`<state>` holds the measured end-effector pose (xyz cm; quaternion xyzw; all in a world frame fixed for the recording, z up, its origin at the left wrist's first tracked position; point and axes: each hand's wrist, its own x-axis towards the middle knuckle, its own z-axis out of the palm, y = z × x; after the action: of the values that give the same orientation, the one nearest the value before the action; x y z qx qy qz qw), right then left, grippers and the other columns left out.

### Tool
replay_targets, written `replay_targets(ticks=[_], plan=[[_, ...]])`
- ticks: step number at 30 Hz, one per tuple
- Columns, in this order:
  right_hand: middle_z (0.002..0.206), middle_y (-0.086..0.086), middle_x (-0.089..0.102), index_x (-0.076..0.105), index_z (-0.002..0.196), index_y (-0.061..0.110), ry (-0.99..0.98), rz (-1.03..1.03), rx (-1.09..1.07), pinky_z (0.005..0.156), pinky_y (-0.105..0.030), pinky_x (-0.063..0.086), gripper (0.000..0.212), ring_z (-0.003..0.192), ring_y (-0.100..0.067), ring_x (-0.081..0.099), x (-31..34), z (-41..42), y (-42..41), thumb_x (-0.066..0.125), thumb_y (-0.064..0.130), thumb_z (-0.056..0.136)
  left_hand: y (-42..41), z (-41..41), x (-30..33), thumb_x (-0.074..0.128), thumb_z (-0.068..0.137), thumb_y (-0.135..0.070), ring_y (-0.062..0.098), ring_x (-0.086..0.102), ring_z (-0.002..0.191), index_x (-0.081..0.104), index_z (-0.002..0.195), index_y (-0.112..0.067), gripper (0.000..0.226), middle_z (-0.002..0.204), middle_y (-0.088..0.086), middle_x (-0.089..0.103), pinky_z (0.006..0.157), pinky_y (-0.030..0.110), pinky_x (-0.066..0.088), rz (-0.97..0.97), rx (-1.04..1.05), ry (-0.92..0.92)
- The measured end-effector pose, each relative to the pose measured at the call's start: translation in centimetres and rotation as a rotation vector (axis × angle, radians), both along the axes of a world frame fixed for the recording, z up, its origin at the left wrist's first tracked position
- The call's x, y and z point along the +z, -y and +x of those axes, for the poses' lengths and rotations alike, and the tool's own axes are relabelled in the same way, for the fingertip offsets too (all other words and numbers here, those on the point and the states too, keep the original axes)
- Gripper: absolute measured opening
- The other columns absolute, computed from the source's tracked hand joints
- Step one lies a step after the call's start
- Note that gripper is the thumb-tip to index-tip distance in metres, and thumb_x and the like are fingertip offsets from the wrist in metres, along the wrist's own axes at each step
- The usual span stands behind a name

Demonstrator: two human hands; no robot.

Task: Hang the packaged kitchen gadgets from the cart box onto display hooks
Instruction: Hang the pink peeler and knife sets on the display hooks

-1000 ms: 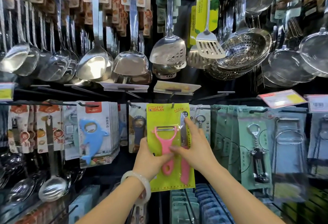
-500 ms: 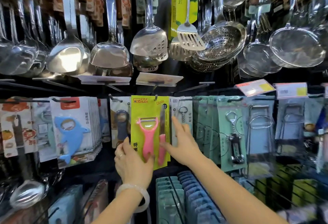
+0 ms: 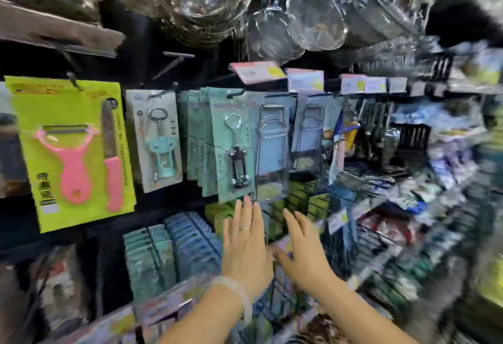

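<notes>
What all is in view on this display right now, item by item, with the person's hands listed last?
peeler and knife pack: one, lime-yellow card, pink tools, hanging on a hook at left.
corkscrew packs: several, pale card and teal cards, hanging centre.
wire-tool packs: two visible, blue card, right of the corkscrews.
price tags: several, pink and yellow, along the rail.
mesh strainers: several, steel, hanging top centre.
left hand: one, ring and pale bracelet, empty, fingers straight.
right hand: one, empty, fingers spread.

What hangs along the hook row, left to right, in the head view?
Yellow-green peeler card → pale corkscrew card → teal corkscrew card → clear pack with wire clip. Further right is too blurred to tell.
</notes>
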<state>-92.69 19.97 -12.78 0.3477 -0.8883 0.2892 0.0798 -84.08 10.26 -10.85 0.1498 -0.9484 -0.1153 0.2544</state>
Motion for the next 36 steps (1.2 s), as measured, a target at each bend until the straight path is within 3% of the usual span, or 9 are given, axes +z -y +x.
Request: replay_targets(ticks=[7, 18, 26, 31, 36], plan=[[0.158, -0.007, -0.013, -0.008, 0.15, 0.022, 0.021, 0.257, -0.314, 0.119, -0.039, 0.008, 0.085, 0.146, -0.026, -0.008, -2.5, -8.3, -16.1, 0.05, 0.044, 0.092, -12.4, -11.0, -2.5, 0.042, 0.095, -0.04, 0.019, -0.031, 0.137, -0.017, 0.146, -0.01, 0.084, 0.152, 0.005, -0.03, 0.116, 0.043, -0.01, -0.117, -0.239, 0.327], [0.158, -0.009, -0.006, 0.0, 0.15, 0.025, 0.162, 0.304, -0.675, 0.119, -0.04, 0.009, 0.081, 0.146, -0.028, -0.004, -5.9, -16.7, -40.0, 0.052, 0.042, 0.091, -35.5, -26.1, -4.3, 0.043, 0.095, -0.038, 0.023, -0.025, 0.142, -0.017, 0.147, -0.014, 0.082, 0.153, 0.005, -0.028, 0.117, 0.044, -0.007, -0.134, -0.603, 0.434], [0.159, -0.004, -0.004, 0.002, 0.149, 0.031, 0.306, 0.193, -0.851, 0.118, -0.041, 0.01, 0.083, 0.146, -0.026, -0.002, -10.1, -23.0, -49.7, 0.058, 0.038, 0.089, -45.7, -35.1, -7.8, 0.047, 0.094, -0.036, 0.023, -0.026, 0.141, -0.019, 0.146, -0.014, 0.086, 0.153, 0.006, -0.03, 0.117, 0.044, -0.004, -0.164, -0.779, 0.503], [0.159, -0.006, -0.004, 0.0, 0.149, 0.03, 0.356, 0.162, -0.938, 0.119, -0.039, 0.009, 0.086, 0.146, -0.027, -0.002, -13.0, -30.5, -54.6, 0.059, 0.038, 0.087, -50.5, -43.7, -10.9, 0.045, 0.094, -0.038, 0.022, -0.021, 0.143, -0.015, 0.147, -0.015, 0.083, 0.154, 0.006, -0.025, 0.117, 0.041, -0.002, -0.131, -0.849, 0.511], [0.156, -0.007, 0.009, -0.001, 0.15, 0.027, 0.409, 0.17, -0.988, 0.115, -0.034, 0.016, 0.087, 0.144, -0.027, 0.011, -14.4, -39.4, -59.1, 0.057, 0.044, 0.087, -54.7, -53.1, -14.6, 0.049, 0.092, -0.043, 0.023, -0.018, 0.144, -0.012, 0.148, -0.015, 0.087, 0.156, 0.006, -0.021, 0.117, 0.042, -0.001, -0.069, -0.889, 0.595]])
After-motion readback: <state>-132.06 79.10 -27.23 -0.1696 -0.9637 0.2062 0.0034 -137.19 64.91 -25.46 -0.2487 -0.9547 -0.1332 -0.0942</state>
